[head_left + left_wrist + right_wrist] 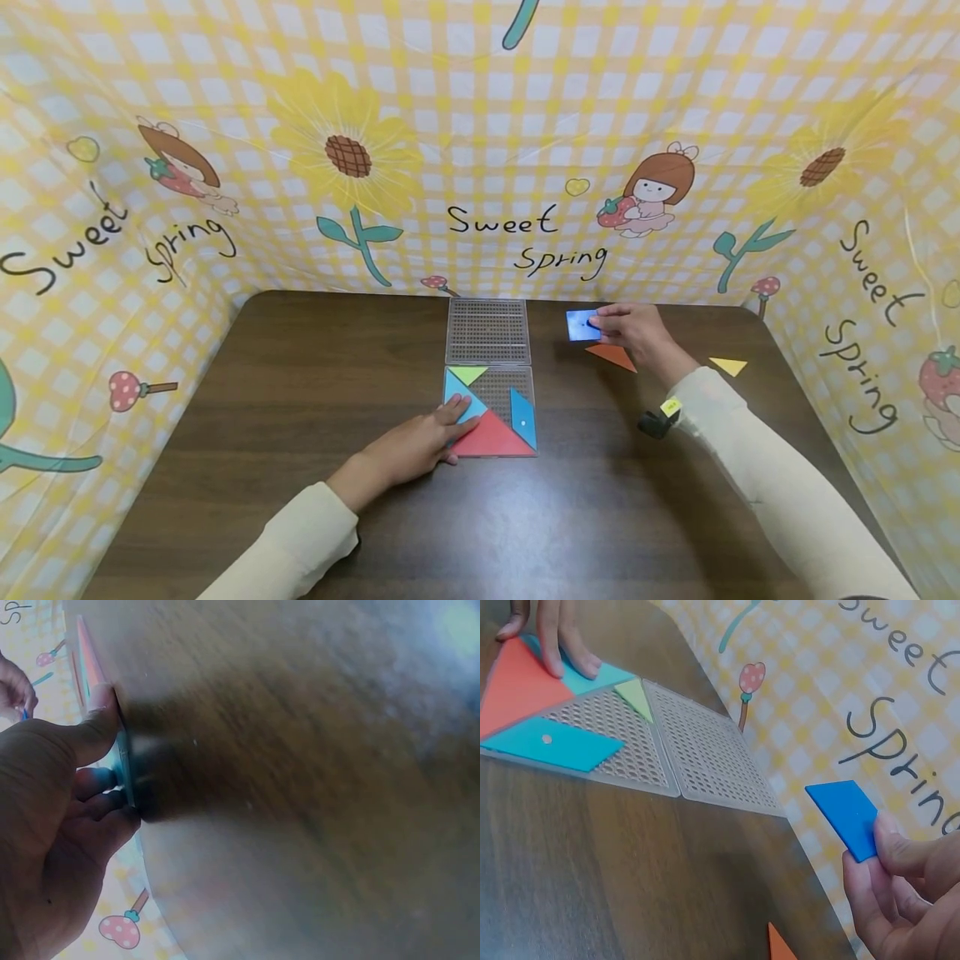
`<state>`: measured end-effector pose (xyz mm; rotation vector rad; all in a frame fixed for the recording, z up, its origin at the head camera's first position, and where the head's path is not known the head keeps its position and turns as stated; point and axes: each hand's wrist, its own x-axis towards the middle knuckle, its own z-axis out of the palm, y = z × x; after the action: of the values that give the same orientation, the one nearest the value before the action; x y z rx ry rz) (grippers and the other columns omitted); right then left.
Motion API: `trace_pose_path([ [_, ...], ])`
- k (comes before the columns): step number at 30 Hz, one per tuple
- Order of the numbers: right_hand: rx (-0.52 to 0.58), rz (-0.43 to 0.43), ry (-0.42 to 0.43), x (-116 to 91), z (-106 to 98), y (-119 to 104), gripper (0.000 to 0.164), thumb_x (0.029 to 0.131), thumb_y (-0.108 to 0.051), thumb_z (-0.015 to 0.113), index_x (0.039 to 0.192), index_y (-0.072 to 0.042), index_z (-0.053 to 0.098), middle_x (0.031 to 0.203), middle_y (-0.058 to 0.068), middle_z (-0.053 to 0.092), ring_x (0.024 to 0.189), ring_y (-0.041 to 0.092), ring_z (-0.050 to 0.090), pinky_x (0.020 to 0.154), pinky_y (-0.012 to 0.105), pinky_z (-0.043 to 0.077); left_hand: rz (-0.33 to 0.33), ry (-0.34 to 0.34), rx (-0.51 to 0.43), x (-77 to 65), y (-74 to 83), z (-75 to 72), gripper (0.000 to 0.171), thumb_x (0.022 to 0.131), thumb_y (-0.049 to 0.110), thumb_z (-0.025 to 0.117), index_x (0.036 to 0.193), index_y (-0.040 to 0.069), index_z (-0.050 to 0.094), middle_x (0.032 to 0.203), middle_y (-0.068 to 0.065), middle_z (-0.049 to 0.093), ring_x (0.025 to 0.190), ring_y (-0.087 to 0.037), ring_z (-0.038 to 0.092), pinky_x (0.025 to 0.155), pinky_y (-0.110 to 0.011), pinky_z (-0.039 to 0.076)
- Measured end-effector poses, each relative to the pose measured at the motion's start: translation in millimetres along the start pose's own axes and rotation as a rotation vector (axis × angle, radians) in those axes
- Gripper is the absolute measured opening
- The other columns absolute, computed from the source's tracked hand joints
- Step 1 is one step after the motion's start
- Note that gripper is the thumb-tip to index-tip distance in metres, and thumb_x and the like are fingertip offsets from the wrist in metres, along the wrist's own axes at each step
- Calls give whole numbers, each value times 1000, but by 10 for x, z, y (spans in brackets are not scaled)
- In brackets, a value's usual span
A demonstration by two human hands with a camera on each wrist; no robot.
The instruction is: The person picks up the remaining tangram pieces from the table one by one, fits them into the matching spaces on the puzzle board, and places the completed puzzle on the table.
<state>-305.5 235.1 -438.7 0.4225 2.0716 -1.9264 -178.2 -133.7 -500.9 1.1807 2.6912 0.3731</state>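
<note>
R hand [633, 332] pinches blue square tile [581, 326] by one edge, prob. to keep most uncovered, over desk [300, 358] R of pegboard [497, 390]; L hand [416, 446]'s grip holds board's near-L corner, fingers on lt-blue triangle [454, 387], prob. steadying it.

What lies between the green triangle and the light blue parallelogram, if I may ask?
Only bare gridded panel separates the green triangle from the light blue parallelogram, in the head and right wrist views.
</note>
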Motion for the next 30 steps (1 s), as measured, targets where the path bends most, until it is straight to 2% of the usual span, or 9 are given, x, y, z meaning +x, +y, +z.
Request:
trace_pose_path([
  [4, 7, -16, -28, 10, 68, 4, 29, 85, -8, 73, 109, 4, 62, 78, 0, 69, 63, 10, 65, 67, 27, 58, -1, -6, 12, 5, 1, 0, 58, 94, 28, 62, 146, 13, 42, 157, -15, 27, 143, -32, 30, 95, -37, 51],
  [10, -51, -4, -24, 25, 201, 28, 37, 85, -12, 74, 116, 4, 62, 75, -3, 70, 61, 9, 65, 75, 33, 58, -13, -25, 33, 2, 8, -5, 59, 95, 29, 60, 148, 15, 39, 158, -13, 25, 144, -31, 28, 96, -37, 50],
  [16, -107, -6, -13, 36, 313, 72, 38, 85, -16, 74, 118, 2, 64, 85, 2, 68, 67, 12, 66, 80, 33, 57, -11, -22, 28, 4, 9, -6, 58, 95, 29, 60, 147, 15, 40, 158, -14, 25, 143, -32, 30, 98, -39, 49],
  [20, -112, -18, -18, 54, 400, 107, 36, 85, -12, 73, 117, 4, 65, 90, 5, 67, 68, 12, 66, 72, 29, 58, -9, -16, 24, 7, 11, -11, 58, 95, 28, 60, 147, 14, 40, 158, -14, 26, 142, -32, 31, 99, -40, 48],
  [24, -117, -52, -63, 65, 488, 136, 34, 85, -5, 72, 116, 7, 64, 91, 6, 67, 66, 12, 65, 66, 26, 58, -11, -16, 22, 8, 9, -8, 58, 95, 28, 61, 147, 14, 40, 157, -13, 26, 142, -32, 31, 99, -40, 48],
  [30, -138, -57, -121, 63, 613, 160, 34, 87, 0, 68, 118, 11, 62, 97, 11, 64, 69, 14, 66, 70, 30, 59, -13, -11, 18, 11, 5, -2, 58, 95, 27, 61, 147, 15, 41, 157, -13, 26, 143, -32, 30, 95, -38, 51],
])
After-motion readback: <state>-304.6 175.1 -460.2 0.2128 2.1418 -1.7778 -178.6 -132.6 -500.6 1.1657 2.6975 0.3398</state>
